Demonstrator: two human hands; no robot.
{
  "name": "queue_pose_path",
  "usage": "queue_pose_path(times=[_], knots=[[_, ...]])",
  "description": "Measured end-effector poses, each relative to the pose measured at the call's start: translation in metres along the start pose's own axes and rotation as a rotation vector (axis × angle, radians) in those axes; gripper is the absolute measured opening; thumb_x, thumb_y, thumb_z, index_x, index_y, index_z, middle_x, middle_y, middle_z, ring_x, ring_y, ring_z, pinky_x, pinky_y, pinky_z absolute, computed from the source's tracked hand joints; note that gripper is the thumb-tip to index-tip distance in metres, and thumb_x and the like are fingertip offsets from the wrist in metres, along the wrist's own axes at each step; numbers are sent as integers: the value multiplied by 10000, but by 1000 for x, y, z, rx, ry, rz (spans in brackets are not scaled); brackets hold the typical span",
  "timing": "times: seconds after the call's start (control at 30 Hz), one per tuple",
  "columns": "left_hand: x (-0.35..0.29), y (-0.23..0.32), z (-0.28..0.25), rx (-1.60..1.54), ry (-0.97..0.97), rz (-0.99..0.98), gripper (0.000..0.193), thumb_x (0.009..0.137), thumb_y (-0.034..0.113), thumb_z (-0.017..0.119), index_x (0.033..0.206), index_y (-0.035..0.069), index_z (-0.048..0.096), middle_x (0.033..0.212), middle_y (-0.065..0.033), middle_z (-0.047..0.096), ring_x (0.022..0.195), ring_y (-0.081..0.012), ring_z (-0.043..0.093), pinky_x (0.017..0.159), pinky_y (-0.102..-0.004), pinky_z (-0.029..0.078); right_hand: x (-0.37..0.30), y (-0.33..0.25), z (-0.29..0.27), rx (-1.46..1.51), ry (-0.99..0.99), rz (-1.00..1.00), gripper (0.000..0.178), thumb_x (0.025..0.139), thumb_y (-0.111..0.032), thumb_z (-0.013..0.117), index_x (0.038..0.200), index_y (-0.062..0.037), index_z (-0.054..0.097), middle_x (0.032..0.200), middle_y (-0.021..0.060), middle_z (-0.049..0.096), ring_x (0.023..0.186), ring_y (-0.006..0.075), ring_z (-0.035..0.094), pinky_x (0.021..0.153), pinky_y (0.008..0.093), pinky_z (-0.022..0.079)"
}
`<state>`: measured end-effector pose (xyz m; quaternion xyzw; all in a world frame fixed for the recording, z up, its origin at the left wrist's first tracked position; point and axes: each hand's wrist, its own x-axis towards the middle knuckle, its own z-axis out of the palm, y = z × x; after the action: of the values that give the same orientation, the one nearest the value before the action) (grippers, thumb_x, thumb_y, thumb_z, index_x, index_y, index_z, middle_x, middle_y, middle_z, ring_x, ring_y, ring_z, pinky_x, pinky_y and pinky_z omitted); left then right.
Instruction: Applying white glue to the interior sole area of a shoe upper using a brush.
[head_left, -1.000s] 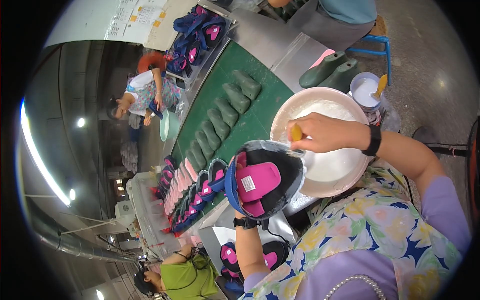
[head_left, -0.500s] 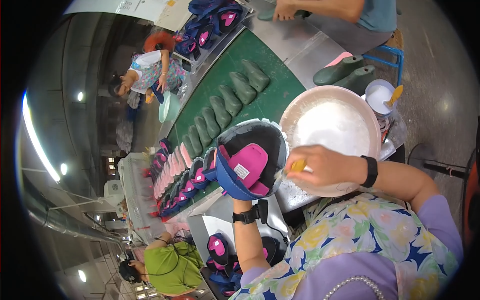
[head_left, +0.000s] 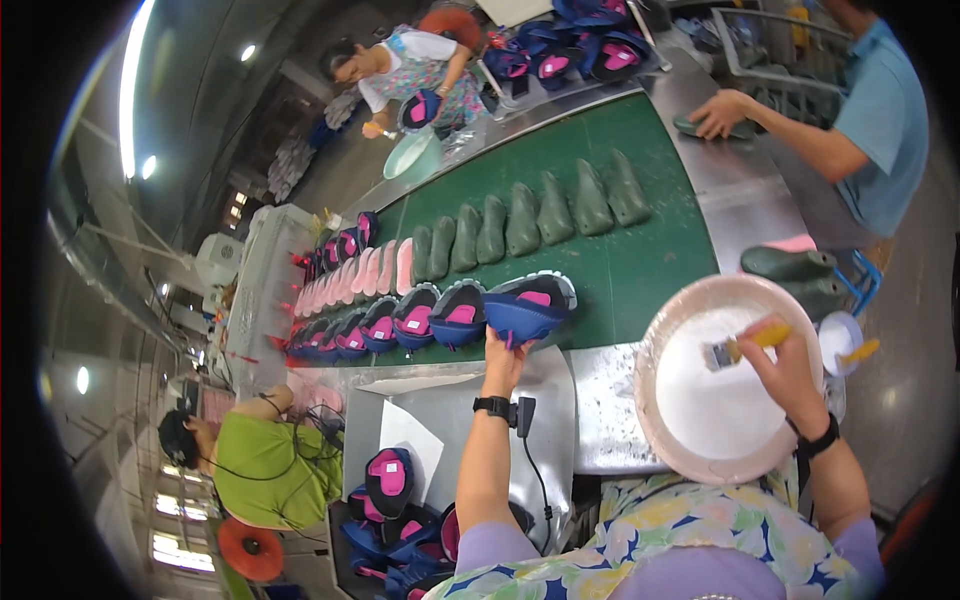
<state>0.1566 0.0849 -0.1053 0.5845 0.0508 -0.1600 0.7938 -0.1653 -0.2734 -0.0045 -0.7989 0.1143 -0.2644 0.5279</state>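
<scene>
At the near edge of the green conveyor belt, my left hand (head_left: 503,360) grips a blue shoe upper (head_left: 530,314) with a pink insole label area inside and a pale scalloped edge. The upper is at the right end of a row of similar uppers, beside the nearest shoe upper (head_left: 458,318). Part of my left fingers is hidden behind it. My right hand (head_left: 785,375) is closed round the yellow handle of a paintbrush (head_left: 762,337). Its bristles are over a pale pink basin (head_left: 650,400) of white liquid; whether they touch it, I cannot tell.
Green shoe lasts (head_left: 522,222) and pink insoles (head_left: 372,270) line the belt (head_left: 660,270). More uppers (head_left: 388,480) are piled at lower left. A small white pot (head_left: 838,345) with a brush stands right of the basin. Co-workers sit at far left, far side and right.
The shoe upper has gone from in front of me to the belt's row, in my left hand. My right hand has moved the paintbrush from the upper to over the basin. The view has turned.
</scene>
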Motion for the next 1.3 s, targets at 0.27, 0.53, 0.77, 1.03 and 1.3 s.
queue_pose_path(times=[0.27, 0.53, 0.77, 1.03, 1.3], knots=[[79, -2, -158, 408, 472, 299, 719, 873, 1, 592, 1524, 104, 305, 1286, -211, 544, 1083, -408, 606, 908, -497, 515, 7, 4, 35, -29, -139, 127, 68, 880, -25, 685, 933, -15, 644, 922, 75, 646, 900, 172, 621, 829, 286, 477], [-126, 106, -305, 1732, 1249, 64, 923, 713, 402, 756, 1502, 96, 389, 1445, -201, 466, 1331, -394, 436, 1020, -519, 453, 13, 18, 35, 119, -159, 163, 39, 937, -29, 636, 954, -15, 604, 958, 46, 601, 903, 120, 582, 815, 243, 453], [-293, 15, -415, 1764, 1118, -482, 446, 894, 231, 597, 1341, 245, 592, 1396, -100, 570, 1354, -284, 467, 1095, -672, 264, 4, 0, 43, -22, -226, 64, 59, 901, -35, 661, 923, -10, 613, 869, 62, 644, 830, 138, 619, 758, 272, 481], [-187, 180, -255, 1470, 93, 124, 458, 833, 63, 691, 1287, 62, 636, 1097, -167, 717, 1015, -303, 684, 908, -393, 519, -8, -7, 36, 4, -166, 105, 87, 893, -48, 679, 924, 11, 623, 877, 74, 658, 824, 148, 632, 763, 273, 488], [-119, 114, -26, 1188, -882, -399, 551, 840, 36, 715, 1375, 102, 601, 1408, -73, 574, 1295, -226, 520, 1078, -333, 413, -7, -19, 44, -44, -299, 105, 178, 904, -161, 717, 935, -2, 642, 797, 64, 657, 684, 126, 603, 644, 266, 480]])
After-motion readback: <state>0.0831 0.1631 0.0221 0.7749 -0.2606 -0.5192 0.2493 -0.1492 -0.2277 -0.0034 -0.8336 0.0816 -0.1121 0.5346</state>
